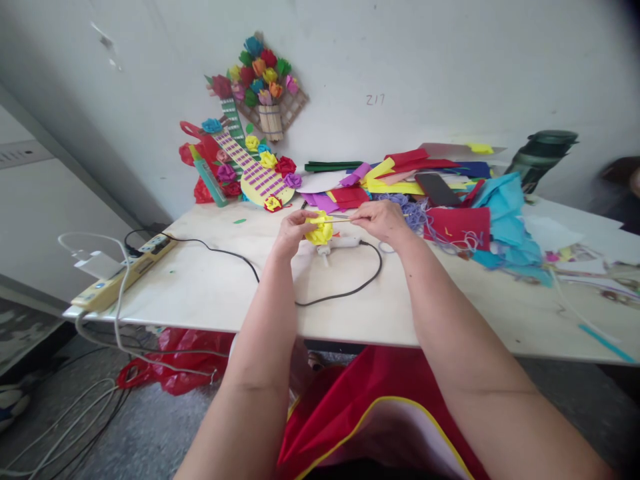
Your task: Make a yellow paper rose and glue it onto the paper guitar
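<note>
Between the thumb and fingers of my left hand [292,231] is a yellow crepe-paper flower [321,233]. My right hand [381,219] pinches a thin stick [340,221], which points left and reaches the flower; whether it is fixed to it I cannot tell. Both hands are above the middle of the table [345,317]. Just beneath the flower lies a white glue gun [346,244], partly hidden, with a black cord [345,295] looping from its right end.
Paper-flower crafts [260,170] lean on the wall beside a green glue bottle [209,179]. Coloured paper [400,175], a phone [438,190], purple yarn [400,201], blue cloth-like sheets [513,223] and a dark bottle [540,160] crowd the back right. A power strip [123,275] sits left.
</note>
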Demonstrator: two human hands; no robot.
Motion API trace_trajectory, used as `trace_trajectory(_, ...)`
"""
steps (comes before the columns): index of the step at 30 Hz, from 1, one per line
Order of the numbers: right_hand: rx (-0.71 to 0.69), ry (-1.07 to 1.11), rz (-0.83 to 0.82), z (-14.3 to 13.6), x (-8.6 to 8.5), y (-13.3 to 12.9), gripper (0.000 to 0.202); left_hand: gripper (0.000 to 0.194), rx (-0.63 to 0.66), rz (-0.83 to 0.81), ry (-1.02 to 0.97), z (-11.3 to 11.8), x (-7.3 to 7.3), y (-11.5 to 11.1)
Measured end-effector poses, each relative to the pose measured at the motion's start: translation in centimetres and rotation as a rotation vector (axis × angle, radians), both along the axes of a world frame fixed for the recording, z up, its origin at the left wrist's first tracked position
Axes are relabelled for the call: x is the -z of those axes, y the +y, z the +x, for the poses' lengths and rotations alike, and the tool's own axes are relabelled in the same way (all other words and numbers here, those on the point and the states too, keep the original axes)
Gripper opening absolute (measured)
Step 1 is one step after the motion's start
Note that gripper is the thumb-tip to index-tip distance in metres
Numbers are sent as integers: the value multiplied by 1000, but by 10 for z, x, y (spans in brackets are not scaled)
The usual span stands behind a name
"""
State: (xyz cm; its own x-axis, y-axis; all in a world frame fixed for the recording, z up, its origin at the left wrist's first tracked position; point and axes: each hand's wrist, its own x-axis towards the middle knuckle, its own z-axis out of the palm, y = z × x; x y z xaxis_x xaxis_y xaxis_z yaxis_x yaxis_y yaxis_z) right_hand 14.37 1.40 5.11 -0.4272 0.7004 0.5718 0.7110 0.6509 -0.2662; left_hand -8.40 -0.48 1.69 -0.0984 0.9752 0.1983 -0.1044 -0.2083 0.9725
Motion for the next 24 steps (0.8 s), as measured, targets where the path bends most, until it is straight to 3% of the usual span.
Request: trace_trajectory(24, 4, -51, -21, 0, -2, 0, 19, 32, -8, -23, 62, 3, -5, -5)
